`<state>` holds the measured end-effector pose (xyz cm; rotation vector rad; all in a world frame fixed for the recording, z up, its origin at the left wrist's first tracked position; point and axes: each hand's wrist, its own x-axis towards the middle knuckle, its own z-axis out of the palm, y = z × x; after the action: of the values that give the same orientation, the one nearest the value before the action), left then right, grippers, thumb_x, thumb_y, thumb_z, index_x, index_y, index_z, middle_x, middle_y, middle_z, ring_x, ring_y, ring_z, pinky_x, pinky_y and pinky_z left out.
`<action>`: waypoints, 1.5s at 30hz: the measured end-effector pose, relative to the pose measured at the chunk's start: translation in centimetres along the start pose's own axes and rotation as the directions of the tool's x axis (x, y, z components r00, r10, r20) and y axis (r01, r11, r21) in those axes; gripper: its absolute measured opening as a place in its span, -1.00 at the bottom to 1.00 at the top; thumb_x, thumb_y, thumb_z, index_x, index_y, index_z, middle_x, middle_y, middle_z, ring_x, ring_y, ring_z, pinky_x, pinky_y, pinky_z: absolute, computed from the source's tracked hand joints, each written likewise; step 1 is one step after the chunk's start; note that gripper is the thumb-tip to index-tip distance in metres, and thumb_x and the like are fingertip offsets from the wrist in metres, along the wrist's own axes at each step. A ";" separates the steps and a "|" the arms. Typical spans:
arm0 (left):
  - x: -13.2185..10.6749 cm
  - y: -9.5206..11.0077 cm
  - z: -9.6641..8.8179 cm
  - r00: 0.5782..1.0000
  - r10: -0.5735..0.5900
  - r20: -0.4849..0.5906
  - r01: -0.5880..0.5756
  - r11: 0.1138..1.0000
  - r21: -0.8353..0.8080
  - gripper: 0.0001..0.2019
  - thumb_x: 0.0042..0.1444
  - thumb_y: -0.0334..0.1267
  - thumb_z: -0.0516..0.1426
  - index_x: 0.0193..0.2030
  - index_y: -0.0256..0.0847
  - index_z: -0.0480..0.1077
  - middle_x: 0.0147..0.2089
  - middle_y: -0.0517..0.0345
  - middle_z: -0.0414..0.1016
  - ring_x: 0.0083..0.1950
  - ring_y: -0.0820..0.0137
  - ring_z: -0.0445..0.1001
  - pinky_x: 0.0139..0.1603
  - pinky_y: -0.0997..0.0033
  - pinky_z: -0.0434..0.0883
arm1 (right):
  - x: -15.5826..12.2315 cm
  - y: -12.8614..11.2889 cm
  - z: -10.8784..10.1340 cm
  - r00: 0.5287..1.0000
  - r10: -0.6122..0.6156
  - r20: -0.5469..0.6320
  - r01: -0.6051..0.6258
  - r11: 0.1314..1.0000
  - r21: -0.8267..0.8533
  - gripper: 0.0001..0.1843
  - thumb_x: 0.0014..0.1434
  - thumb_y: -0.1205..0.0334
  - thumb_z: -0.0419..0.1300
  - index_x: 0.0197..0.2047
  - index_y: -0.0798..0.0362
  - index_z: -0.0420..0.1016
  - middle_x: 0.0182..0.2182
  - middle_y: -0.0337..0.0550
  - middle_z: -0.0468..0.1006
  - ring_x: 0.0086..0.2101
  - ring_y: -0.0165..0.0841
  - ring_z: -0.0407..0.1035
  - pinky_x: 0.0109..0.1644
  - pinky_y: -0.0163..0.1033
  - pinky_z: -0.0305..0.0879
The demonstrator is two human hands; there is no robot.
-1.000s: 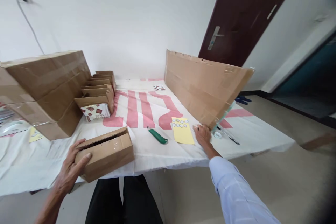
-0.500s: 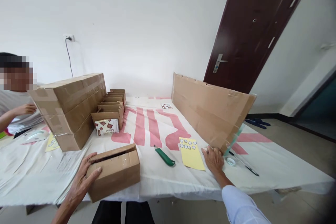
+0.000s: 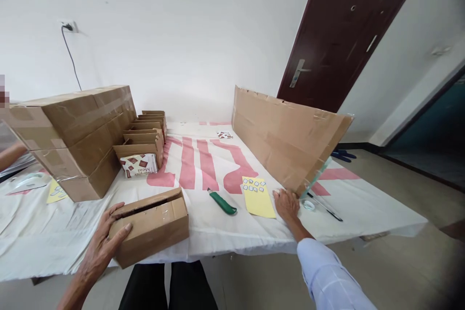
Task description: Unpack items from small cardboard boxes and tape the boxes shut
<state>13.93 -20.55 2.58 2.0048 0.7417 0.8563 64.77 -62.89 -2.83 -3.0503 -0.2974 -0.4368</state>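
Note:
My left hand (image 3: pixel 105 237) grips the left end of a small cardboard box (image 3: pixel 156 227), thumb along its side and fingers over the top. A narrow dark gap runs between the box's top flaps, near the table's front edge. My right hand (image 3: pixel 287 205) rests on the table at the foot of a large upright cardboard panel (image 3: pixel 283 135), fingers bent and slightly apart. Whether it touches the panel, I cannot tell. Between my hands lie a green-handled utility knife (image 3: pixel 223 203) and a yellow sheet (image 3: pixel 260 203) with small pale stickers.
Long cardboard boxes (image 3: pixel 87 138) are stacked at left, beside a row of open cartons (image 3: pixel 140 148) holding printed packets (image 3: pixel 140 164). One packet (image 3: pixel 224 135) lies farther back. A tape roll (image 3: pixel 309 206) and black pen (image 3: pixel 332 213) sit right of my hand. A co-worker's arm (image 3: pixel 12 155) shows at far left.
The view has turned a little to the right and downward, so the co-worker is mostly out of frame. My hands keep nearly the same places at the box and by the panel.

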 end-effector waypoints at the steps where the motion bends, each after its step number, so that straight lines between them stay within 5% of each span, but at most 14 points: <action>1: -0.1 0.3 0.1 1.000 -0.002 -0.009 0.002 1.000 0.002 -0.45 0.33 0.29 0.21 0.27 -0.01 0.51 0.63 0.05 0.25 0.69 -0.13 0.15 0.74 -0.24 0.06 | 0.0 0.0 0.1 1.000 0.001 0.000 -0.001 1.000 0.000 -0.52 0.58 0.09 0.02 0.17 0.20 0.66 0.10 0.29 0.63 0.15 0.04 0.46 0.24 0.02 0.31; 12: -0.3 1.4 0.5 0.999 -0.011 -0.049 0.011 1.000 -0.007 -0.47 0.32 0.31 0.20 0.19 0.00 0.53 0.59 0.07 0.31 0.66 -0.18 0.20 0.75 -0.37 0.00 | 0.1 0.2 0.2 1.000 0.016 0.010 -0.015 0.999 -0.030 -0.50 0.59 0.06 0.01 0.18 0.19 0.66 0.13 0.25 0.64 0.16 0.03 0.47 0.21 -0.02 0.33; 20: 0.4 -0.3 -0.3 1.000 0.000 0.017 -0.001 1.000 0.015 -0.43 0.24 0.34 0.26 0.13 -0.05 0.61 0.57 0.01 0.33 0.59 -0.18 0.32 0.69 -0.24 0.21 | 0.0 0.0 -0.4 1.000 0.005 0.022 -0.004 0.999 -0.042 -0.49 0.59 0.06 0.01 0.17 0.22 0.67 0.10 0.28 0.64 0.15 0.04 0.48 0.21 0.00 0.35; 32: 0.4 0.2 0.0 1.000 0.017 -0.011 -0.017 1.000 0.005 -0.42 0.23 0.35 0.25 0.12 -0.08 0.59 0.55 -0.03 0.33 0.60 -0.14 0.28 0.69 -0.13 0.20 | 0.1 -0.2 -0.2 1.000 -0.006 0.004 0.006 1.000 -0.005 -0.46 0.57 0.06 0.00 0.21 0.25 0.67 0.09 0.32 0.63 0.15 0.07 0.46 0.19 0.01 0.35; 45: 0.2 0.7 -0.2 1.000 -0.006 -0.028 0.007 0.999 0.039 -0.44 0.21 0.35 0.25 0.05 -0.08 0.59 0.52 0.01 0.35 0.58 -0.13 0.30 0.68 -0.11 0.23 | 0.3 0.1 0.4 0.996 0.084 -0.017 -0.083 0.993 0.083 -0.40 0.51 0.06 -0.04 0.18 0.40 0.60 0.09 0.55 0.56 0.14 0.24 0.43 0.15 0.20 0.34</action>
<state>14.03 -20.64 3.36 2.0274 0.7855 0.8744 65.22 -62.87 -3.12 -2.9632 -0.1812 -0.4393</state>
